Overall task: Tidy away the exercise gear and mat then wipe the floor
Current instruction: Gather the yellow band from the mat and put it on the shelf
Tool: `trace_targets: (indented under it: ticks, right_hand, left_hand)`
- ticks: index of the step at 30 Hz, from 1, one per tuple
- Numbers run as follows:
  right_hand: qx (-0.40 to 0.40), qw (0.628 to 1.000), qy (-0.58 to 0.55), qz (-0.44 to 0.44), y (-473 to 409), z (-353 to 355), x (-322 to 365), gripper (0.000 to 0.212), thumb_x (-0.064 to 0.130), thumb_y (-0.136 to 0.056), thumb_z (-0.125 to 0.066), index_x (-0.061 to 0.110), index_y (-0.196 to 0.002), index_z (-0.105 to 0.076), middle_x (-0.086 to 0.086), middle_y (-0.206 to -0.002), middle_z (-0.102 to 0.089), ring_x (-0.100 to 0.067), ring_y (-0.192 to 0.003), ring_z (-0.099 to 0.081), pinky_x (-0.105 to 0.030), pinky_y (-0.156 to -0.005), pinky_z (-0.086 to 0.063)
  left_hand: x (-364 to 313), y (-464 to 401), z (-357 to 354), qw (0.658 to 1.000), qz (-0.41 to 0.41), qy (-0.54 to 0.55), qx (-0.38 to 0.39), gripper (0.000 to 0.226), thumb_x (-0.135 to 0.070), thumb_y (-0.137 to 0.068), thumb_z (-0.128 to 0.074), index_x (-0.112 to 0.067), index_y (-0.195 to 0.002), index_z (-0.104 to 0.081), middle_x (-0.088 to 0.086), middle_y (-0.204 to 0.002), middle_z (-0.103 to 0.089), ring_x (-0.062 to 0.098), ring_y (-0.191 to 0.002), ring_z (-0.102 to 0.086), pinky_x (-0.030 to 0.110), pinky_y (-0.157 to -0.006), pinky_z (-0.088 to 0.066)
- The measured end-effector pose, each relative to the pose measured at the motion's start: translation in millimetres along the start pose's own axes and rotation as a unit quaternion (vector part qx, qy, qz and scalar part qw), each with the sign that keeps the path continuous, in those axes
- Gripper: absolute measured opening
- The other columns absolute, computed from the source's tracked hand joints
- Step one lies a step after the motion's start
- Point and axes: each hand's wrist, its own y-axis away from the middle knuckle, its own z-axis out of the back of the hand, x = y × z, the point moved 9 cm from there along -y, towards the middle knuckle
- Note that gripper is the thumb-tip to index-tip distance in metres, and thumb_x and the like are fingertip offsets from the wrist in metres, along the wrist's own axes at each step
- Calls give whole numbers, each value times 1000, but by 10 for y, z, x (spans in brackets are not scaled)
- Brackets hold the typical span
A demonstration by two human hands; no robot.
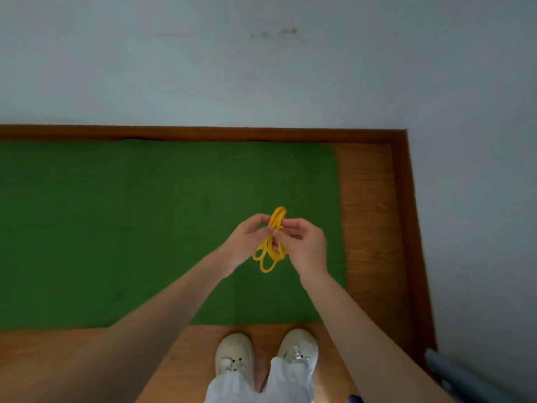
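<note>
Wall (261, 68): pale grey-white, filling the upper third of the frame and running down the right side; faint dark smudges upper centre.
Mat (130, 228): green, spread flat across the left and centre, its far edge against the brown skirting board (203, 133).
Floor (369, 228): orange-brown wood, showing right of the mat and along the bottom.
Shoes (235, 354): a cream lace-up pair at bottom centre, toes just short of the mat's near edge, pale trouser legs above them.
Left hand (247, 242): at centre frame, fingers curled, pinching the cord.
Right hand (305, 245): close beside the left, fingers curled around the same bundle.
Cord (271, 251): yellow, gathered in loops, held above the mat between both hands, loops sticking out above and hanging below.
Writing: none legible anywhere.
</note>
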Motion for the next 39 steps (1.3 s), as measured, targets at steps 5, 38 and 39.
trace_targets:
  ticks: [5,38,39]
  right_hand:
    - [13,999,9,43,740,168,923,23,4,-77,-74,20,-83,-58,-3,-80,-67,-18,-76,-67,-28,-68,-57]
    - [153,879,163,421,4364,1387,5567,31,20,-85,-69,31,-112,-58,9,-110,-64,-5,-105,-60,-23,-93,-46]
    - [170,880,150,417,4399,1389,5595,26,19,-85,-69,30,-107,-61,6,-105,-67,-9,-100,-63,-27,-91,-49]
  left_hand:
    - [-833,773,-4,1000,-27,-12,8,17,-11,-99,-40,-14,-100,-57,-1,-82,-60,-1,-64,-58,14,-63,-46]
    - [-5246,5025,-223,927,-342,-157,5,30,-29,-91,-52,-4,-102,-63,-5,-63,-44,9,-65,-41,18,-62,-37]
    - [-5264,5056,-235,929,-342,-141,11,34,-31,-89,-53,-3,-103,-64,-6,-62,-44,9,-64,-42,17,-62,-38]
